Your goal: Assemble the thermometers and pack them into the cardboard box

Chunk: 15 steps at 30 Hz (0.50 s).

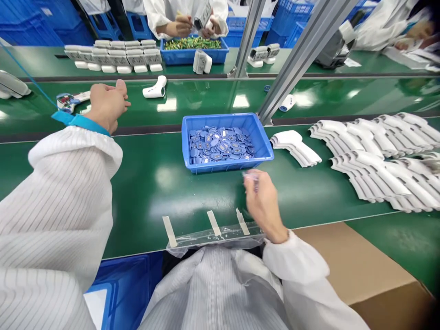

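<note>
My left hand (108,104) is stretched over the far green strip, fingers loosely bent, with nothing visible in it. Behind its wrist lies a white device part with an exposed circuit board (67,101); a white handle-shaped shell (155,88) lies beyond its fingertips. Blurred by motion, my right hand (264,199) pinches a small blue plastic part (255,178) just in front of the blue bin (192,166). Many similar small blue parts (220,143) fill the bin's bottom.
Stacked white shells (374,172) cover the right side, with a smaller stack (297,146) beside the bin. A metal post (295,59) rises behind it. Tape strips (213,223) mark the front edge. Across the table, a co-worker's hands (184,25) hold a device above a blue tray (192,57).
</note>
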{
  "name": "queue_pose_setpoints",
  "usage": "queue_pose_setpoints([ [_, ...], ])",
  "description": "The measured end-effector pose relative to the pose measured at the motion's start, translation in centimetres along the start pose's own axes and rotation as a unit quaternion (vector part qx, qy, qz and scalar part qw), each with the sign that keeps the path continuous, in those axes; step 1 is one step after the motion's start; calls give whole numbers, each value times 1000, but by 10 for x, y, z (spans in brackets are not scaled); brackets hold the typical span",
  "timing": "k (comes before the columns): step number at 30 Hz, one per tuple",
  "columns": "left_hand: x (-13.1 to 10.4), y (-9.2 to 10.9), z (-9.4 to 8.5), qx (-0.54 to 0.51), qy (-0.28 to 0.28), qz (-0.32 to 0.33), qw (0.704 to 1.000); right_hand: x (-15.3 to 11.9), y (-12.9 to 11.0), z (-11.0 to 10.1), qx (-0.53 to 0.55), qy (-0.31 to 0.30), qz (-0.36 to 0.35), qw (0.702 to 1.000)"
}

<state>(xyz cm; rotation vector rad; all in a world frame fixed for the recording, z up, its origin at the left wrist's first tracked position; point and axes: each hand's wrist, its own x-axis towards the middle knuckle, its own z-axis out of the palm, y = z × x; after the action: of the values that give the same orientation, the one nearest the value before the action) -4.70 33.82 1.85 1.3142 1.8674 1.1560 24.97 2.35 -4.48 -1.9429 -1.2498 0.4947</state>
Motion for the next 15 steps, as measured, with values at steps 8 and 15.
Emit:
queue_pose_setpoints([
  [8,-223,2,-86,138,-550,197,800,-65,9,-103,253,-132,302,909],
  [15,-398,-116,-10,379,-560,233,699,-139,35,-34,134,-301,292,898],
])
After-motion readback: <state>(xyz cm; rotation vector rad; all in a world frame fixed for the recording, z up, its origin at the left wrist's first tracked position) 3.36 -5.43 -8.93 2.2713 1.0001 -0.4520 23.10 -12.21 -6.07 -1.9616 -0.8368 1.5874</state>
